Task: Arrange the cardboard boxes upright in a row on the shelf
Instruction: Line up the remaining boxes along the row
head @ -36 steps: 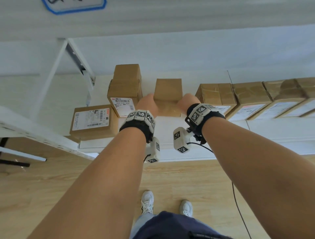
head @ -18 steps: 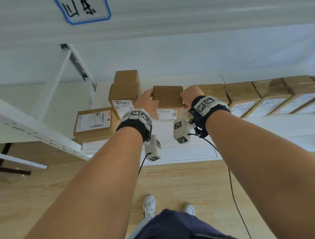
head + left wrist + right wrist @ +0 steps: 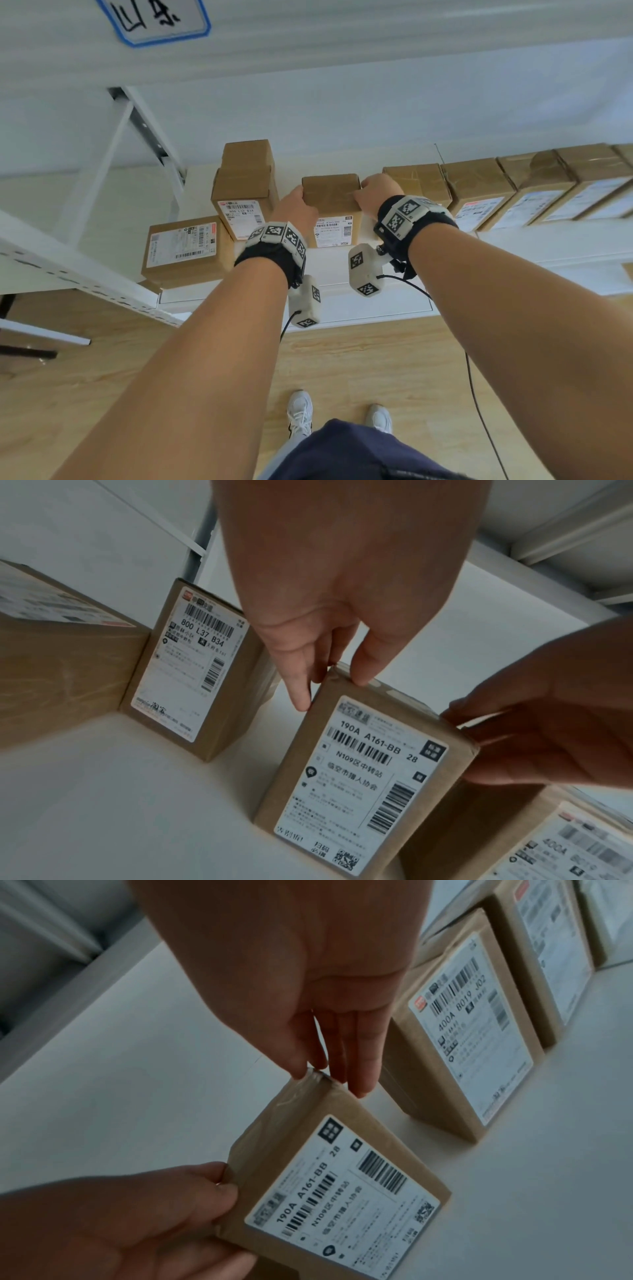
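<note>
Both hands are on one cardboard box (image 3: 331, 195), the one whose label (image 3: 359, 783) reads 190A A161-BB 28. It stands upright on the white shelf (image 3: 329, 270), label facing me. My left hand (image 3: 297, 209) holds its left top corner, thumb on the top edge and fingers down the side; wrist view confirms contact. My right hand (image 3: 378, 193) grips the right top corner the same way, fingers (image 3: 359, 1066) over the taped edge. The hands are apart, with the box clamped between them.

To its right, with a small gap, a row of upright boxes (image 3: 513, 192) runs along the shelf; the nearest one (image 3: 459, 1047) is labelled 400A.

To its left, also apart from it, stands an upright box (image 3: 244, 192) labelled 800 L37 B34. Further left, touching that one, a box (image 3: 183, 250) lies flat, label up.

A sign with a blue border (image 3: 154, 19) sits on the wall above.
</note>
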A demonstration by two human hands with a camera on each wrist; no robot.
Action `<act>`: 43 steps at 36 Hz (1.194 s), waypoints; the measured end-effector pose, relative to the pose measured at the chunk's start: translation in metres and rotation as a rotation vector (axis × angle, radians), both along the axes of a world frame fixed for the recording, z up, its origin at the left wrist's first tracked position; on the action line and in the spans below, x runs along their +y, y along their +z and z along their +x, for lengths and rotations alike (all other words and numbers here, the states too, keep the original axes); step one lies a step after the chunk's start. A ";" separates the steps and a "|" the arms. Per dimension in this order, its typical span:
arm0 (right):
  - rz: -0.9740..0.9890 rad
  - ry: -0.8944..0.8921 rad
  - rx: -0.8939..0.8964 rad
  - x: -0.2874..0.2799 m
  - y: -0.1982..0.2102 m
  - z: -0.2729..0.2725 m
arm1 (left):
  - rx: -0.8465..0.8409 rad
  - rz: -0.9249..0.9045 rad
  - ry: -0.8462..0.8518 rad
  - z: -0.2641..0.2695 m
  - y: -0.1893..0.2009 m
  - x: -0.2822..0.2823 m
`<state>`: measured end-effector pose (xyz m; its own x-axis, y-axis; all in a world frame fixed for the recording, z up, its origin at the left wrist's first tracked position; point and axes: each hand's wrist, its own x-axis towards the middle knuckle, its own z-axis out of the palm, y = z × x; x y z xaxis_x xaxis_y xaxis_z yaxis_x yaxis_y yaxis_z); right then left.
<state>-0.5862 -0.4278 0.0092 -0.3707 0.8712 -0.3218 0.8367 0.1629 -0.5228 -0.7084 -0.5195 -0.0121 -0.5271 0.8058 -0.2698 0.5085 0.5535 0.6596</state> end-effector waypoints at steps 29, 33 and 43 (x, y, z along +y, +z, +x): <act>0.352 0.071 -0.150 0.013 -0.003 0.062 | 0.115 -0.098 -0.021 0.036 -0.004 0.037; 0.338 0.069 -0.181 0.014 0.000 0.058 | 0.160 -0.119 -0.045 0.036 -0.001 0.035; 0.443 0.099 -0.172 0.009 0.006 0.026 | 0.360 -0.133 -0.100 0.016 0.018 0.017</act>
<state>-0.5601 -0.4184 0.0152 -0.4330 0.9014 0.0082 0.8741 0.4220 -0.2407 -0.6923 -0.5022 0.0054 -0.5278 0.8284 -0.1874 0.7498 0.5581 0.3554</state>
